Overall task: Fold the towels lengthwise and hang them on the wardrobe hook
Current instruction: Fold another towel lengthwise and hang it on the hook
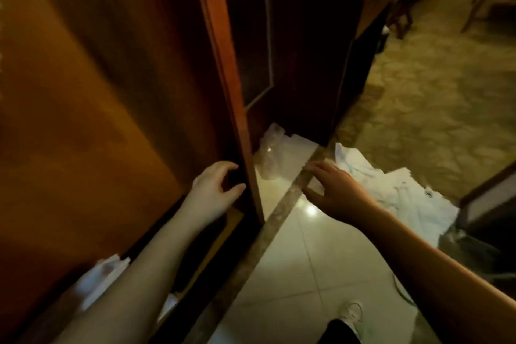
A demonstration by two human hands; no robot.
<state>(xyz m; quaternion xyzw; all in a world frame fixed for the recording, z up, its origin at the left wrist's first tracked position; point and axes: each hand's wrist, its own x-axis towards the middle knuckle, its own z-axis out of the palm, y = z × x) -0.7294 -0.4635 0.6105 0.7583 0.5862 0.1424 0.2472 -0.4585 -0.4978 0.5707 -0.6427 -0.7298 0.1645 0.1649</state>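
Dim warm light fills a room with a patterned carpet (pixel 435 86) on the right and a glossy tiled floor (pixel 307 274) in front of a tall wooden wardrobe (pixel 97 92). White towels (pixel 396 195) lie crumpled on the floor, across the carpet's edge, well below any hook; no hook shows.

The step in hand looks like picking up a towel. To do it well, take one towel by a long edge, shake it flat, then fold along its length before lifting it to the wardrobe.

The left hand (pixel 215 190) reaches forward with fingers loosely curved at the edge of the wardrobe door (pixel 229 109), its grip holding nothing. The right hand (pixel 335 190) stretches palm-down over the nearest towel, fingers spread, grip wide and empty.
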